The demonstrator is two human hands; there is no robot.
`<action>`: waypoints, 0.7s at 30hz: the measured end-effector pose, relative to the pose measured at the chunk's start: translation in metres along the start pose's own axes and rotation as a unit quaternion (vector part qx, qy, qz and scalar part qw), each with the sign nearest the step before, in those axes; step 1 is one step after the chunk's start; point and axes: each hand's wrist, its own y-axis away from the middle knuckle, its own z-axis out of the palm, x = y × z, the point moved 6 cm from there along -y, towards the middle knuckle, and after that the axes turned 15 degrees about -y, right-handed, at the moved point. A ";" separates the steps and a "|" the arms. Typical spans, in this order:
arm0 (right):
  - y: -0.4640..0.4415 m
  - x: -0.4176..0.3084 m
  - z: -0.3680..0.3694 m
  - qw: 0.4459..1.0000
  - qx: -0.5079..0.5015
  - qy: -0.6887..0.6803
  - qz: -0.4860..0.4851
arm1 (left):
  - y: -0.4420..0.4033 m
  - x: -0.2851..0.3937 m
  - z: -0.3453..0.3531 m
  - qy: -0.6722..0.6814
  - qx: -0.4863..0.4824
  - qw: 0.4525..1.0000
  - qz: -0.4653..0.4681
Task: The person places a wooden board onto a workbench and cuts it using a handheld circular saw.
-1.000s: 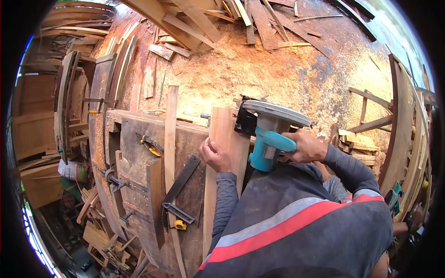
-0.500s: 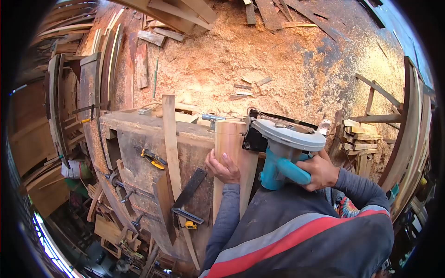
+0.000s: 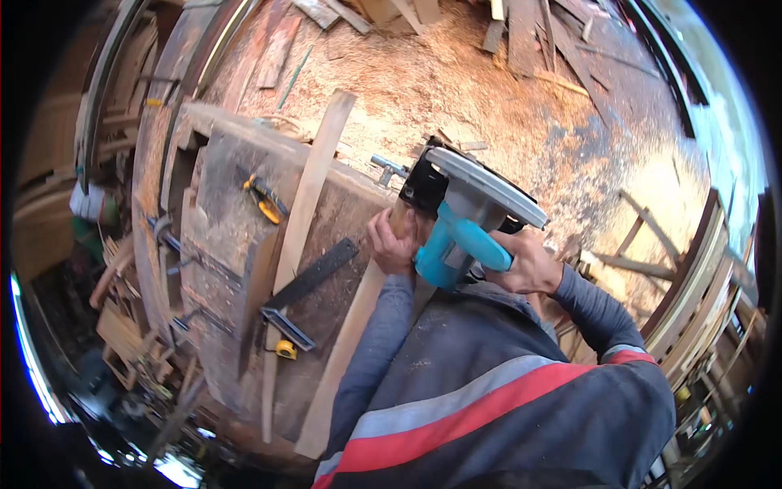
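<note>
My right hand [image 3: 525,259] is wrapped around the rear handle of a teal and grey circular saw [image 3: 468,232]. The saw's black base plate lies over the far end of a wooden board [image 3: 346,359], hiding much of it. My left hand [image 3: 393,240] grips that board near the end, fingers curled, close beside the saw's motor housing. Left of the board, a dark try square [image 3: 314,277] rests on the workbench [image 3: 220,163]. A yellow tape measure [image 3: 285,350] sits by the square. The saw blade is out of sight.
A long wooden strip [image 3: 318,175] crosses the bench and juts past its far edge. Yellow-black pliers [image 3: 265,201] lie to its left. A metal clamp [image 3: 389,167] stands at the far edge. Sawdust [image 3: 391,73] and offcuts cover the ground; stacked timber [image 3: 688,277] stands at right.
The view has turned and shifted. The saw has tilted and come in toward my left hand, covering more of the board's end. Both hands keep their grips.
</note>
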 end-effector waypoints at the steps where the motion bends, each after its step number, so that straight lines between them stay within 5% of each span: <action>1: -0.002 0.000 0.000 1.000 0.007 0.015 -0.012 | -0.001 -0.003 0.002 0.007 -0.009 1.000 -0.007; 7: -0.014 -0.002 0.014 0.997 0.022 0.074 0.031 | -0.003 -0.024 -0.010 0.195 -0.046 0.975 -0.097; 13: -0.024 -0.005 0.029 0.995 0.001 0.068 0.070 | 0.007 -0.037 -0.027 0.375 0.052 0.920 -0.106; 16: -0.020 -0.009 0.038 0.993 0.038 0.052 0.095 | 0.004 -0.036 -0.041 0.315 0.082 0.945 -0.024; 21: -0.023 -0.010 0.042 0.987 0.115 0.091 0.069 | 0.003 -0.041 -0.036 0.351 0.073 0.931 -0.063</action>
